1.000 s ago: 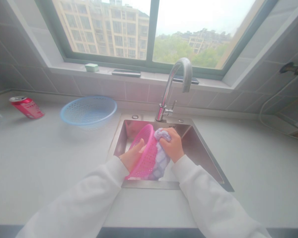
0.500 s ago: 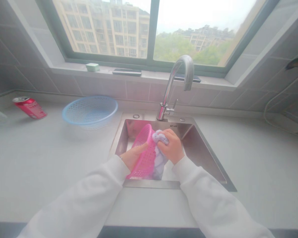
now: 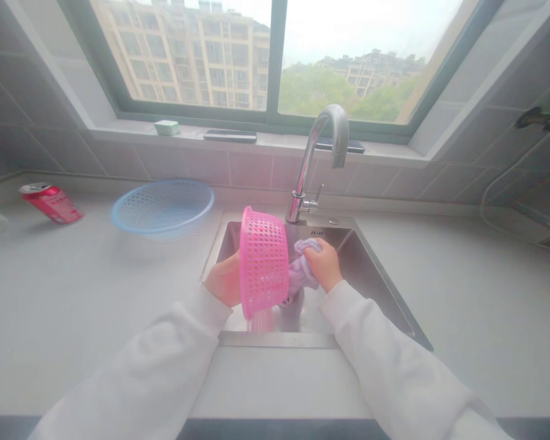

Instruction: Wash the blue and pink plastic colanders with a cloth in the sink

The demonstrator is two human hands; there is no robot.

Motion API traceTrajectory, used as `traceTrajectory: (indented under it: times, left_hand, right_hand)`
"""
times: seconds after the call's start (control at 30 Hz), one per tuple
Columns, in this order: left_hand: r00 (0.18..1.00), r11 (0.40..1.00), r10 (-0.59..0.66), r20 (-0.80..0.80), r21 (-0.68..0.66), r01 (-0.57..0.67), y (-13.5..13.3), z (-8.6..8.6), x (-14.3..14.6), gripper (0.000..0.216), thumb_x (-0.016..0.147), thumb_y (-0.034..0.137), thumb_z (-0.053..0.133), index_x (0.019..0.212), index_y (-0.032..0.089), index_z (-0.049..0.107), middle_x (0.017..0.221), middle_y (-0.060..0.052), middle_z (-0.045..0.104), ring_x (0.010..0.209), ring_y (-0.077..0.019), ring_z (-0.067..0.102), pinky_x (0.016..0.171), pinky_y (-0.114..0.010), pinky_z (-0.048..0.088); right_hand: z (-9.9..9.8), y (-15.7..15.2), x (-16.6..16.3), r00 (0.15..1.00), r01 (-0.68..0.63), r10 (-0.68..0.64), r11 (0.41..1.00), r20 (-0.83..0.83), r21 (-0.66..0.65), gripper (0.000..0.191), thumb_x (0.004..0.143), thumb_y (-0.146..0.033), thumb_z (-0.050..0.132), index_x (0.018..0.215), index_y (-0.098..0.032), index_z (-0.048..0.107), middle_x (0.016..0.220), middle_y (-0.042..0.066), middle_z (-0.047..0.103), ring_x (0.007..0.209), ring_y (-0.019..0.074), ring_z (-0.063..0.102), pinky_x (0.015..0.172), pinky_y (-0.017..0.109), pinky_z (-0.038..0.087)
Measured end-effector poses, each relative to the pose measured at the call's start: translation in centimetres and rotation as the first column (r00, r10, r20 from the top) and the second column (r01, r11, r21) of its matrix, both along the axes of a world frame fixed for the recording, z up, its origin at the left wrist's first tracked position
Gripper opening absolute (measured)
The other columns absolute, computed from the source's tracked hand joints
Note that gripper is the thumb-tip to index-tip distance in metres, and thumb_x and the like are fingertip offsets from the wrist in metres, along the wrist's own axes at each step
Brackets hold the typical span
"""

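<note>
Fingers, my right hand (image 3: 323, 264): curled shut around a bunched fold of a lilac cloth (image 3: 302, 272), fingertips pressed into it.

Fingers, my left hand (image 3: 224, 281): mostly hidden behind a pink plastic basket (image 3: 263, 263), so I cannot tell exactly how they wrap, but the basket is held up against this hand.

Basket: tipped up on its edge above the sink, its perforated side facing me, just beside the cloth.

Cloth: hanging from my right hand over the sink, its lower end near the drain (image 3: 291, 299).

Sink: a stainless steel sink (image 3: 366, 275) under both hands, with a chrome faucet (image 3: 302, 183) at its back edge.

Sleeves: white sleeves (image 3: 132, 366) cover both my forearms, resting toward the front edge of the sink.

Counter: on the white countertop (image 3: 96, 336) to the left, a blue plastic basket (image 3: 119, 214) and a red drink can (image 3: 51, 203) lying on its side.
</note>
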State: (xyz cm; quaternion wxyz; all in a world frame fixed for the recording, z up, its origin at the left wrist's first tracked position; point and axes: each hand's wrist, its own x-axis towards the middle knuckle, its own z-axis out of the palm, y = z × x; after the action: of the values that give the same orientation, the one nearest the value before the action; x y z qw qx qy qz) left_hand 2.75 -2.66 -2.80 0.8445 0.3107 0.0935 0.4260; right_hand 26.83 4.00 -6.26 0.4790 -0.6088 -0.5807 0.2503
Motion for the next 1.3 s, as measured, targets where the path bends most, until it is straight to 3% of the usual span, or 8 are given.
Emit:
traceTrajectory:
  times: [0.1,0.3,0.57,0.7,0.8,1.1,1.2,1.3]
  left_hand:
    - [1.0,1.0,0.01,0.012,-0.017,-0.01,-0.1,-0.3,0.0,0.08,0.076,0.072,0.068,0.132,0.014,0.063,0.125,-0.021,0.069,0.118,-0.0443,0.064,0.098,-0.06,0.05]
    - [0.992,0.997,0.071,-0.103,-0.005,-0.072,0.4,-0.7,0.6,0.059,0.078,0.015,0.072,0.135,0.023,0.058,0.112,-0.009,0.072,0.1,-0.0269,0.071,0.089,-0.042,0.055]
    - [0.991,0.994,0.084,-0.101,-0.055,-0.09,0.6,-1.3,1.4,0.06,0.085,0.023,0.073,0.14,0.026,0.051,0.109,-0.008,0.073,0.096,-0.0255,0.073,0.087,-0.04,0.056]
    - [0.992,0.991,0.023,-0.126,-0.125,-0.038,0.4,-2.0,2.1,0.054,0.088,0.05,0.071,0.131,0.02,0.058,0.087,-0.006,0.071,0.073,-0.0204,0.07,0.069,-0.033,0.055]
    - [0.977,0.977,-0.12,-0.175,-0.196,0.085,0.4,-2.6,2.0,0.057,0.089,0.062,0.063,0.122,0.014,0.064,0.079,-0.006,0.068,0.067,-0.0199,0.068,0.062,-0.031,0.053]
    - [0.975,1.0,-0.028,-0.221,-0.005,0.027,-0.3,-3.1,2.9,0.048,0.092,0.046,0.067,0.135,0.025,0.063,0.112,-0.01,0.075,0.102,-0.0238,0.071,0.09,-0.034,0.052]
    - [0.986,0.999,-0.029,-0.163,-0.02,0.026,0.0,-3.2,3.0,0.047,0.094,0.044,0.065,0.135,0.022,0.062,0.108,-0.01,0.075,0.099,-0.023,0.072,0.089,-0.034,0.053]
    - [0.986,0.984,-0.124,-0.108,-0.143,0.108,0.6,-3.2,2.6,0.051,0.092,0.052,0.065,0.125,0.013,0.066,0.088,-0.009,0.073,0.079,-0.021,0.072,0.074,-0.032,0.055]
  right_hand:
    - [0.0,0.1,-0.1,1.0,-0.003,0.003,1.0,-0.004,0.006,0.021,0.066,-0.033,0.057,0.078,-0.019,0.068,0.078,0.006,0.071,0.078,0.0239,0.061,0.074,0.036,0.047]
    - [0.1,0.2,-0.3,1.0,0.003,-0.003,1.0,-0.018,-0.018,0.024,0.065,-0.036,0.057,0.077,-0.019,0.069,0.078,0.006,0.071,0.076,0.0237,0.061,0.074,0.037,0.046]
    - [1.6,-2.5,-2.0,0.992,-0.125,0.126,0.97,0.007,0.206,0.025,0.065,-0.025,0.056,0.084,-0.021,0.07,0.085,0.004,0.07,0.079,0.0217,0.064,0.076,0.036,0.051]
    - [2.1,-6.2,-4.5,0.745,-0.665,0.514,0.618,0.424,0.419,0.027,0.066,-0.017,0.055,0.087,-0.024,0.071,0.084,0.002,0.067,0.074,0.0174,0.06,0.068,0.03,0.05]
    - [2.2,-7.7,-5.8,0.624,-0.779,0.481,0.445,0.616,0.442,0.018,0.071,-0.02,0.059,0.085,-0.025,0.07,0.079,0.001,0.064,0.066,0.0158,0.055,0.057,0.028,0.044]
    - [2.9,-3.0,-2.4,0.932,-0.243,0.085,0.867,0.351,0.436,0.028,0.073,-0.017,0.057,0.095,-0.024,0.073,0.091,0.005,0.07,0.086,0.0226,0.068,0.08,0.037,0.055]
    - [3.0,-4.1,-2.7,0.901,-0.347,0.159,0.823,0.404,0.45,0.024,0.072,-0.019,0.057,0.091,-0.024,0.072,0.089,0.004,0.071,0.083,0.0217,0.068,0.077,0.036,0.055]
    - [2.9,-6.7,-4.4,0.735,-0.641,0.289,0.592,0.613,0.489,0.016,0.072,-0.022,0.059,0.083,-0.025,0.069,0.079,0.002,0.068,0.07,0.018,0.061,0.063,0.031,0.05]
